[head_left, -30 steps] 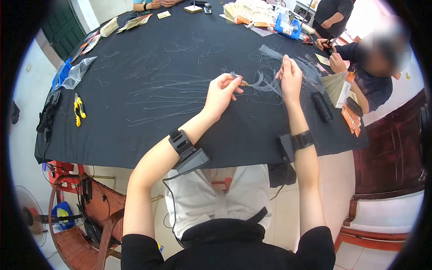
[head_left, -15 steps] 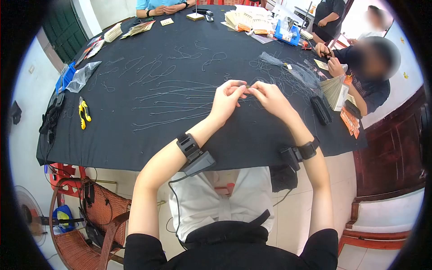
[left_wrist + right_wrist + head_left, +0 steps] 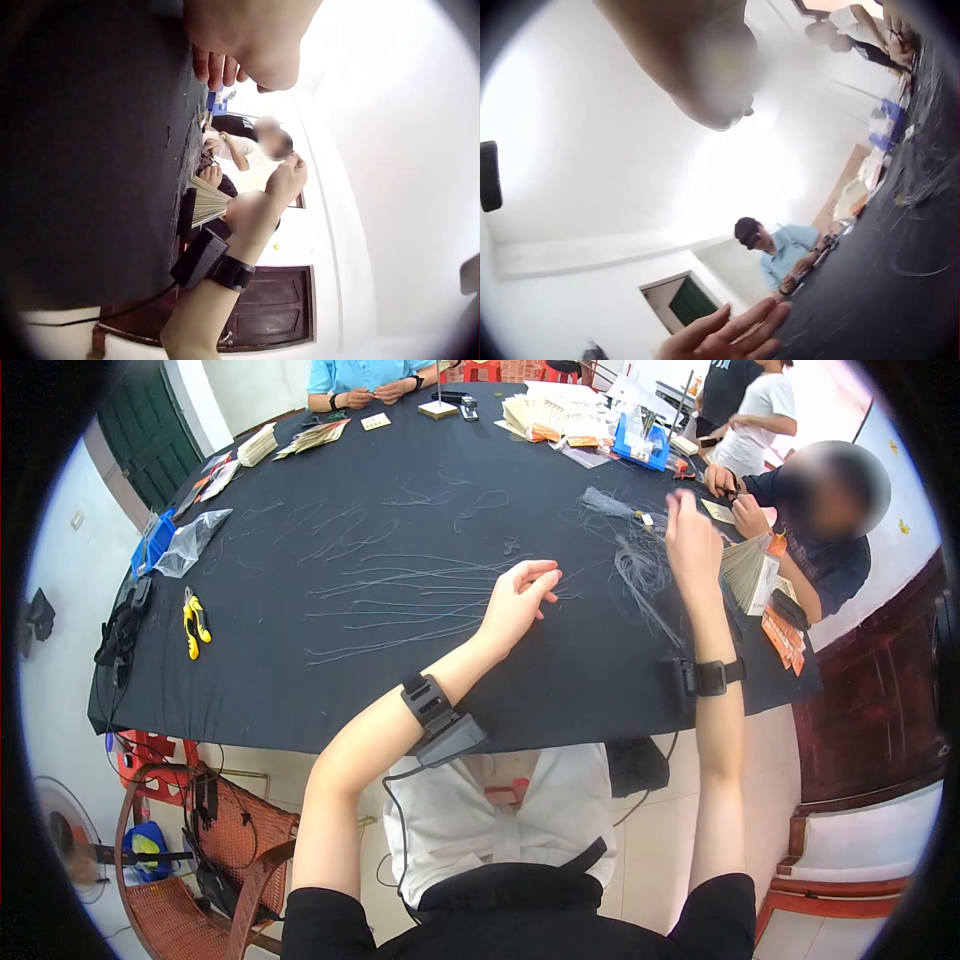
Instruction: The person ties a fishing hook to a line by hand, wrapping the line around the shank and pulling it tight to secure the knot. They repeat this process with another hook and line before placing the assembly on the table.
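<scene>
My left hand (image 3: 520, 600) is over the black cloth with fingers loosely extended; nothing shows in it. In the right wrist view the same left hand (image 3: 727, 337) has its fingers spread. Under and left of it lie thin grey looped lines (image 3: 400, 585), roughly side by side. My right hand (image 3: 693, 545) is raised at the right, its fingertips drawn together in the left wrist view; I cannot tell whether a fine strand is between them. Beside that hand lies a loose bundle of grey line (image 3: 640, 570), and a bound grey hank (image 3: 605, 503) is farther back.
Yellow-handled pliers (image 3: 195, 625) lie at the left, near a clear plastic bag (image 3: 195, 543). Fanned cards (image 3: 748, 575) and orange packets (image 3: 783, 638) are at the right edge. Other people sit or stand around the table (image 3: 450, 700). A blue tray (image 3: 640, 445) is at the back right.
Half a second ago both hands met over the middle; now the right hand is up and away to the right. The left hand's fingers have loosened. A line bundle now shows beside the right hand.
</scene>
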{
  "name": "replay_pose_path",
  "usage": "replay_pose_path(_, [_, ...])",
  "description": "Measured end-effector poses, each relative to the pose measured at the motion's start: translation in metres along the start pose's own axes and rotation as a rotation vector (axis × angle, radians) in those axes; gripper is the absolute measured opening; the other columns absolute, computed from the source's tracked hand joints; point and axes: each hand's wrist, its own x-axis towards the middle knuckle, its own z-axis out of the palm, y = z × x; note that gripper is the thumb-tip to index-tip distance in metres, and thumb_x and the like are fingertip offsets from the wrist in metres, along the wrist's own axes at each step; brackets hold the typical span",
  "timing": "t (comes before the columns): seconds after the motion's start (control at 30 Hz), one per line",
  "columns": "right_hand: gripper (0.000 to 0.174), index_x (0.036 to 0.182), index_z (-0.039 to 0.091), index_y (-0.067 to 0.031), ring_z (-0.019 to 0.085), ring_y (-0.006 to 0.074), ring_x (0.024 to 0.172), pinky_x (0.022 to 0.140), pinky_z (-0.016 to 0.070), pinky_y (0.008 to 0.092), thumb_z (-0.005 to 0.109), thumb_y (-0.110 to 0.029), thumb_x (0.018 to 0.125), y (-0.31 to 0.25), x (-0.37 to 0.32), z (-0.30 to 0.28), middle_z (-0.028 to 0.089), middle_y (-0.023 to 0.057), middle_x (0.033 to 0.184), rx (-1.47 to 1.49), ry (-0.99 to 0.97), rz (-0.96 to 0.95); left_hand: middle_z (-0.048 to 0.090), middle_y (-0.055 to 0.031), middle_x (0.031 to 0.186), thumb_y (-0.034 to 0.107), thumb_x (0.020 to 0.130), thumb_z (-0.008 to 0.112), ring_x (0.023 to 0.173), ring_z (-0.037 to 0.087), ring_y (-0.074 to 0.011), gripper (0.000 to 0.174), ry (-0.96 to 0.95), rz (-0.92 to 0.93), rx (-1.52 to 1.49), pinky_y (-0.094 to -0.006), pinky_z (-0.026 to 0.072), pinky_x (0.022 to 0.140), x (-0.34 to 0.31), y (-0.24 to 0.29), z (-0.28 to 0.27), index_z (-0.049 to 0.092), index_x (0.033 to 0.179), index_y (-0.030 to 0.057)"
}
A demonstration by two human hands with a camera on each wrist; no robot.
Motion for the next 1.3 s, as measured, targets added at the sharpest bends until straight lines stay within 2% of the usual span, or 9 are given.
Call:
replay_pose_path(0.07, [0.025,0.098,0.049,-0.0059,0.06,0.0377,0.065,0.055,0.0463,0.0462,0.038,-0.027,0.091,-0.027,-0.001,-0.018,0.06,0.0217,0.068,0.154,0.117,-0.012,0.058,-0.0081,0.108,0.03,0.088,0.049,0.08,0.055,-0.0111,0.037,-0.009,0.019,-0.001,-0.0223,0.0433,0.061,0.0,0.001,-0.002,0.053,0.113,0.0025])
replay_pose_path(0.23, [0.023,0.11,0.042,-0.006,0.059,0.0391,0.07,0.061,0.045,0.047,0.041,-0.017,0.09,-0.081,-0.033,0.001,0.061,0.0225,0.074,0.729,-0.214,-0.148,0.057,-0.0071,0.11,0.032,0.09,0.046,0.083,0.053,-0.0099,0.039,-0.022,0.049,-0.112,-0.0226,0.0421,0.063,0.002,0.004,-0.004,0.053,0.115,0.0025])
replay_pose_path(0.4, [0.027,0.114,0.038,-0.0015,0.061,0.0341,0.081,0.071,0.0455,0.0404,0.039,-0.011,0.089,-0.093,-0.044,0.018,0.061,0.0211,0.082,1.087,-0.426,-0.189,0.06,-0.0035,0.094,0.028,0.09,0.047,0.072,0.05,-0.0065,0.031,0.097,0.109,-0.173,-0.0199,0.0396,0.057,0.004,0.004,-0.003,0.059,0.105,0.0034])
replay_pose_path(0.43, [0.028,0.115,0.036,-0.0007,0.061,0.0312,0.076,0.068,0.0454,0.0384,0.039,-0.01,0.089,-0.093,-0.047,0.022,0.061,0.0171,0.076,1.112,-0.402,-0.224,0.061,-0.0023,0.088,0.028,0.09,0.047,0.067,0.049,-0.0051,0.03,0.123,0.124,-0.177,-0.0189,0.0387,0.054,0.005,0.002,-0.003,0.061,0.102,0.004])
replay_pose_path(0.63, [0.027,0.115,0.038,-0.0008,0.059,0.027,0.068,0.065,0.0435,0.0367,0.039,-0.01,0.089,-0.086,-0.053,0.024,0.057,0.0134,0.067,1.128,-0.517,-0.206,0.056,0.0018,0.071,0.023,0.088,0.053,0.056,0.043,-0.0022,0.024,0.157,0.119,-0.065,-0.0168,0.0347,0.05,0.003,0.003,-0.003,0.059,0.099,0.0024])
replay_pose_path(0.77, [0.029,0.116,0.038,-0.0007,0.061,0.0282,0.074,0.068,0.0445,0.0366,0.039,-0.01,0.089,-0.084,-0.053,0.023,0.059,0.0165,0.072,1.087,-0.531,-0.187,0.053,0.0034,0.074,0.016,0.084,0.059,0.059,0.044,-0.0024,0.031,0.094,0.189,-0.026,-0.0168,0.0337,0.05,0.0,0.009,-0.002,0.053,0.113,0.0051])
replay_pose_path(0.87, [0.03,0.118,0.037,-0.0006,0.062,0.0292,0.08,0.071,0.0452,0.0368,0.039,-0.01,0.089,-0.083,-0.056,0.03,0.06,0.0191,0.078,1.109,-0.477,-0.212,0.056,0.0027,0.075,0.016,0.084,0.059,0.059,0.045,-0.0025,0.029,0.081,0.284,-0.053,-0.0167,0.034,0.05,-0.002,0.008,0.001,0.056,0.11,0.0047])
replay_pose_path(1.13, [0.033,0.121,0.035,-0.0012,0.062,0.0307,0.081,0.071,0.046,0.0384,0.038,-0.012,0.09,-0.084,-0.06,0.033,0.062,0.0188,0.081,1.136,-0.526,-0.211,0.059,0.0006,0.074,0.017,0.087,0.055,0.057,0.047,-0.0028,0.02,0.109,0.246,-0.023,-0.0165,0.0353,0.048,-0.003,0.008,-0.003,0.064,0.096,0.0023])
replay_pose_path(1.3, [0.025,0.111,0.044,-0.001,0.054,0.016,0.061,0.057,0.0416,0.0281,0.044,-0.015,0.09,-0.08,-0.056,0.03,0.057,0.0106,0.068,1.065,-0.593,-0.198,0.058,0.0002,0.072,0.02,0.088,0.052,0.055,0.047,-0.0032,0.022,0.195,0.205,-0.085,-0.0166,0.0351,0.047,-0.002,0.009,-0.003,0.064,0.093,0.0014])
